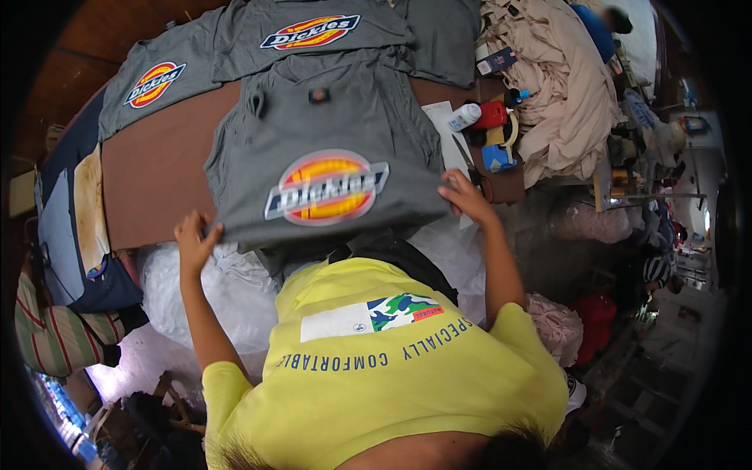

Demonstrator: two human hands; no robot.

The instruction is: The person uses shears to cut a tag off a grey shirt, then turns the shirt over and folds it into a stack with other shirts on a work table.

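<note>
i can't tell whether the left hand (pixel 197 237) is pinching: its thumb lies at the near left corner of the gray shirt (pixel 337 110), its fingers look spread, and the fingertips are too small and blurred to read. the right hand (pixel 468 197) is at the opposite near corner, fingers bent over the hem, and i can't tell there either whether cloth is caught between them. the shirt lies between the hands and reaches away from them over the brown tabletop (pixel 164 184), its near edge hanging past the table's side; its oval print is smeared. its underside is hidden from me. far beyond the grip, more gray shirts (pixel 321 35) run out at the upper edge. below the left hand, a milky plastic bag (pixel 207 301) bulges; i can't make out its contents. past the right hand stands no clear view into the white bottle (pixel 464 117), which lies tilted, its inside hidden. scissors (pixel 464 157) show partly just beyond that hand, near a blurred red object (pixel 491 115).
</note>
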